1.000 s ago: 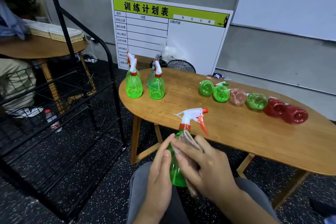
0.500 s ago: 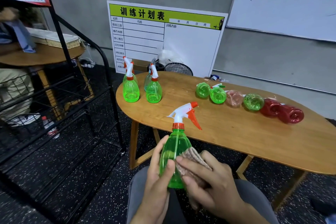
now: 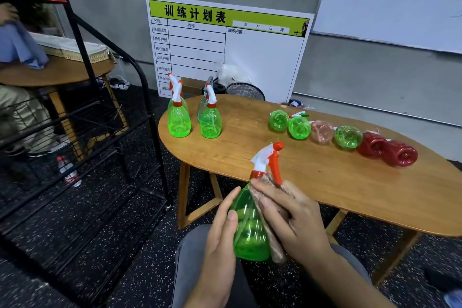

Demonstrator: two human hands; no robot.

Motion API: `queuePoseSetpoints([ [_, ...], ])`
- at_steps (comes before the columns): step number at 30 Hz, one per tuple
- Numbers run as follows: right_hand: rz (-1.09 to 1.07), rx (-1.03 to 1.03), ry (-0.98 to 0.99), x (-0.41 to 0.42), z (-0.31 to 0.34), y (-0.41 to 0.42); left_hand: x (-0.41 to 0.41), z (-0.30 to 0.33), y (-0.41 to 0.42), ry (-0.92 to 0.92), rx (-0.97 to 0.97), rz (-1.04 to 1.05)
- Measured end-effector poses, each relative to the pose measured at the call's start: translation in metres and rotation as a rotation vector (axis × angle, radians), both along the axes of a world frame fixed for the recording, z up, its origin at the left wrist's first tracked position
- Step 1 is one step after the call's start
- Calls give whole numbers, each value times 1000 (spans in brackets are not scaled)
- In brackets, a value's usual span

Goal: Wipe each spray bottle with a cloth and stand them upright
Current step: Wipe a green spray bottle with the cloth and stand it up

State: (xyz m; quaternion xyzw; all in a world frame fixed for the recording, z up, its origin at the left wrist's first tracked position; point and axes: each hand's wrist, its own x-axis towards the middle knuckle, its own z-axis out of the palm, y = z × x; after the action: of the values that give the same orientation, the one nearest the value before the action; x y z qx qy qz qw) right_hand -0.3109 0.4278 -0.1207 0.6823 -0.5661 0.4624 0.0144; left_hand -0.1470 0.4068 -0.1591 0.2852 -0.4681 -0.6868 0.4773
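Over my lap I hold a green spray bottle (image 3: 247, 230) with a white and orange trigger head, tilted slightly right. My left hand (image 3: 220, 240) grips its left side. My right hand (image 3: 295, 222) presses a pinkish-brown cloth (image 3: 273, 245) against its right side, fingertips up at the neck. On the wooden table (image 3: 325, 182) two green bottles (image 3: 179, 120) (image 3: 210, 121) stand upright at the far left, with a bluish one (image 3: 202, 107) behind. Several bottles lie in a row at the right: green (image 3: 278, 120) (image 3: 299, 127), pink (image 3: 322, 132), green (image 3: 348, 137), red (image 3: 372, 144) (image 3: 400, 153).
A black metal rack (image 3: 150, 112) stands close to the table's left end. A printed schedule board (image 3: 225, 52) and a wire fan (image 3: 246, 92) lean behind the table. Another person sits at a second table (image 3: 50, 75) at far left. A water bottle (image 3: 68, 172) lies on the floor.
My right hand has slid the cloth up from the bottle's lower body to its neck. The bottle has tipped a little to the right in my left hand.
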Motion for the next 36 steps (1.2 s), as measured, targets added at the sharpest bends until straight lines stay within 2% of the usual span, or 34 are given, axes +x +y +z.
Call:
queuePoseSetpoints([
  [3,-29,12,-56,4,0,-7,0,2,0,-15,13,17],
  [5,-1,-13,16,10,-1,-2,1,4,0,2,21,34],
  [9,172,-92,455,16,-12,20,5,10,1,30,31,35],
  [11,229,-148,590,13,-17,23,5,12,1,25,24,34],
  [14,189,-177,539,8,-10,17,2,14,1,14,15,20],
  [19,-9,-24,75,2,2,-14,0,9,-2,-3,28,57],
  [21,-13,18,4,1,0,-21,0,8,-2,8,35,63],
  [23,12,17,-4,6,0,-18,1,9,-2,24,43,61],
  [25,57,-20,72,12,2,-8,3,8,-2,31,44,63],
  [28,177,-98,375,19,-6,11,4,6,-3,34,76,84],
  [30,239,-136,507,20,-13,19,5,6,-4,45,96,89],
  [32,204,-150,502,17,-9,16,4,7,-3,37,85,83],
  [36,-16,-101,273,9,10,-6,1,7,0,5,55,69],
])
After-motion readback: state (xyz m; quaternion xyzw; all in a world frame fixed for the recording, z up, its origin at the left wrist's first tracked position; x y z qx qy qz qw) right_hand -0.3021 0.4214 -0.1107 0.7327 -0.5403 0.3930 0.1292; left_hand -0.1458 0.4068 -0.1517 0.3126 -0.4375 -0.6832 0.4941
